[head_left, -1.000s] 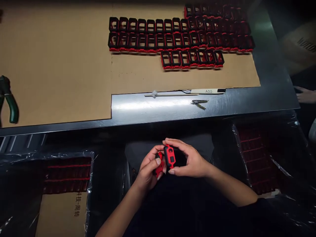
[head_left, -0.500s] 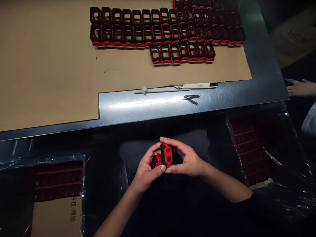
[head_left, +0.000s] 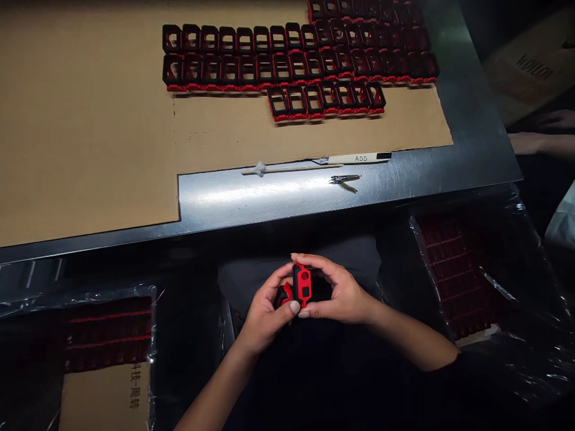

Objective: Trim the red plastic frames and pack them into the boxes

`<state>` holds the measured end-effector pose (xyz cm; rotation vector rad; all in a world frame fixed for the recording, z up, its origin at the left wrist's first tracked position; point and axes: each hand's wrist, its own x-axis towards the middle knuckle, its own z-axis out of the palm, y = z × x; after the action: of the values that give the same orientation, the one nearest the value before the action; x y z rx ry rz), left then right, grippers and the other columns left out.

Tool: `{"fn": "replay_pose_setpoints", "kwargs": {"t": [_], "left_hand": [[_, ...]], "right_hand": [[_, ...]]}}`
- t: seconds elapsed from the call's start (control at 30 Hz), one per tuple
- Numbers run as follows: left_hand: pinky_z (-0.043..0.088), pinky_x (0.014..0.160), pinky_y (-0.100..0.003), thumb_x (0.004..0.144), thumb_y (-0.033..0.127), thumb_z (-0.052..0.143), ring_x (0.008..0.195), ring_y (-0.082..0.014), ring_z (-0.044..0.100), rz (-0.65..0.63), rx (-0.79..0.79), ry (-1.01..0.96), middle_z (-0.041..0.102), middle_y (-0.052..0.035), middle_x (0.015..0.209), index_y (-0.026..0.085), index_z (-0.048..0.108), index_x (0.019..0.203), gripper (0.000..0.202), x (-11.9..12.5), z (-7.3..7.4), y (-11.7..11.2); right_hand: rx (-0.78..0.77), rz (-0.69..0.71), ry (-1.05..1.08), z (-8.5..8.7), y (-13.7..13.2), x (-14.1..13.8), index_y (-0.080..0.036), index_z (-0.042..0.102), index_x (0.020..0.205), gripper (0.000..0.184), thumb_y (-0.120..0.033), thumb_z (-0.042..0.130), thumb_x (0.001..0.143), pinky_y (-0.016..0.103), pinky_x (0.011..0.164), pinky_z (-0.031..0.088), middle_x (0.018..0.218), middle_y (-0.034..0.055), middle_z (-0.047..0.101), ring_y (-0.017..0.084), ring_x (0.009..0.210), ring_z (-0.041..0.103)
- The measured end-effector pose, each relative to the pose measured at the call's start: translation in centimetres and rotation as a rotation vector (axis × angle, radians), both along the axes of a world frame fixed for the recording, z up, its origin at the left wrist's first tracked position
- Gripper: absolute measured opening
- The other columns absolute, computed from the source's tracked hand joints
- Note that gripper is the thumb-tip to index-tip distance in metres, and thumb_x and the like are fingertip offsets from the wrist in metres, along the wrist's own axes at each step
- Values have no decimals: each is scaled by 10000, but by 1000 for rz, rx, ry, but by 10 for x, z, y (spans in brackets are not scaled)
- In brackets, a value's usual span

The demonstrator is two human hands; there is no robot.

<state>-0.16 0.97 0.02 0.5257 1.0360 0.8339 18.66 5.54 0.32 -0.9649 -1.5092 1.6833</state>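
Head view: in front of the table (head_left: 476, 137), the right hand (head_left: 348, 296) grips a red-and-black frame (head_left: 304, 284) between thumb and fingers, and the left hand (head_left: 264, 312) curls around a second red-and-black piece (head_left: 286, 294), its thumb at the first one's lower edge. Beyond them, small pliers (head_left: 345, 182) and an A55-marked tool (head_left: 359, 158) lie near a cardboard sheet (head_left: 90, 131) bearing rows of similar frames (head_left: 287, 69).

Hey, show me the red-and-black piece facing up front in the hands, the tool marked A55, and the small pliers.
Red-and-black piece (head_left: 303, 284): head view, on its red face.
Tool marked A55 (head_left: 360, 158): head view, on its pale handle.
Small pliers (head_left: 340, 179): head view, near the joint.
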Motion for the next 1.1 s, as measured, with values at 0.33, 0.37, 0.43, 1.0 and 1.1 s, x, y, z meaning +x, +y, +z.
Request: {"fn": "replay_pose_setpoints", "kwargs": {"t": [0.33,0.37,0.43,1.0,1.1], "left_hand": [[534,937,-345,792,349,751,1012,-236,696,-31,96,282,739,-87,1123,184,657,1213,462,-3,2,3],[532,963,-356,794,333,745,1050,-243,694,-42,120,309,732,-93,1157,184,657,1218,459,-4,2,4],[540,974,-366,787,303,739,1087,-248,693,-73,184,377,720,-101,1193,188,666,1213,447,-6,2,5],[496,543,-254,827,352,654,554,-121,588,85,48,272,712,-47,864,174,659,1204,417,-18,5,15],[450,493,-233,822,422,653,469,-102,523,66,6,84,645,-3,679,134,634,1228,498,-11,6,14]], "right_hand": [[1,-31,-114,14,4,9,-213,603,1298,541,-303,781,795,341,845,578,1254,127,650,237,1108,644],[-152,-28,-73,16,6,10,-199,649,1218,430,-331,752,822,282,716,571,1109,102,687,194,940,666],[-394,20,10,18,10,12,-173,709,1062,299,-396,701,863,209,547,489,840,38,659,115,668,584],[111,-80,-94,24,9,4,-210,765,923,81,-232,741,850,299,744,572,931,59,706,166,829,678],[368,-86,-143,25,11,4,-217,758,974,120,-191,723,863,338,776,583,952,75,727,188,865,689]]}}
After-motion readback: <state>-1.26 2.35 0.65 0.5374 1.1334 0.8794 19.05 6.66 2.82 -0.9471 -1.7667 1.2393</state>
